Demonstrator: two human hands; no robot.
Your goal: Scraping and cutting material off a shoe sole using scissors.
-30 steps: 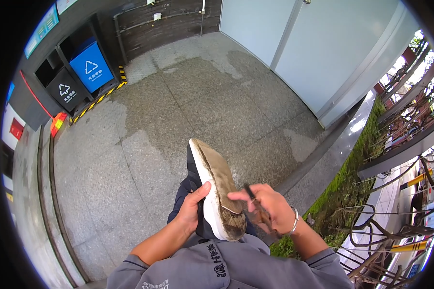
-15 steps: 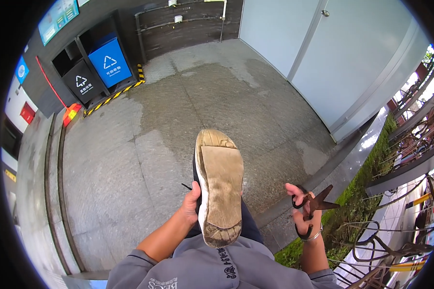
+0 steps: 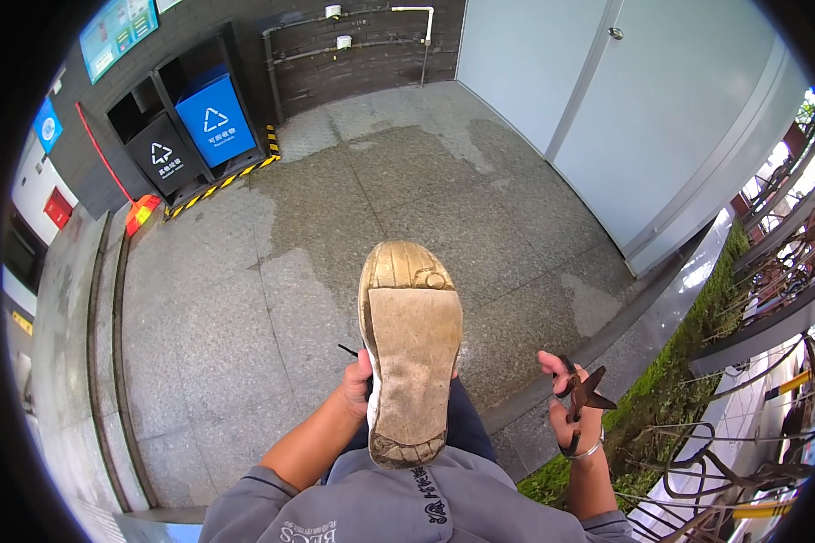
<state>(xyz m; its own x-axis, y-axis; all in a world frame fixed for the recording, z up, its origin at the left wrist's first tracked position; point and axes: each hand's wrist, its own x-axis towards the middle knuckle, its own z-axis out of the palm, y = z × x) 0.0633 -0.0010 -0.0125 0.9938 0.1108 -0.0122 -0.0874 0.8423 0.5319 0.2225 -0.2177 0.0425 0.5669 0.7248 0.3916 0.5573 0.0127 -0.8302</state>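
A shoe [image 3: 411, 344] is held upright in front of me, worn tan sole facing me, with a pale rectangular patch over most of it and white edging at the left. My left hand [image 3: 358, 389] grips the shoe's lower left side. Off to the shoe's right, apart from it, my right hand [image 3: 569, 412] holds dark scissors [image 3: 591, 389] by the looped handles, blades pointing right. A thin dark cord [image 3: 347, 350] sticks out left of the shoe. My grey top fills the bottom, above dark trousers.
Black [image 3: 165, 158] and blue [image 3: 217, 122] bins stand at the back left, with a red broom [image 3: 142, 214] beside them and steps [image 3: 109, 362] at the left. White doors [image 3: 652, 154] are at the back right, a mossy ledge [image 3: 697, 344] with twisted stems at the right.
The shoe has turned from side-on to sole facing me. My right hand has moved away rightward from the sole with the scissors, and the view has shifted a little.
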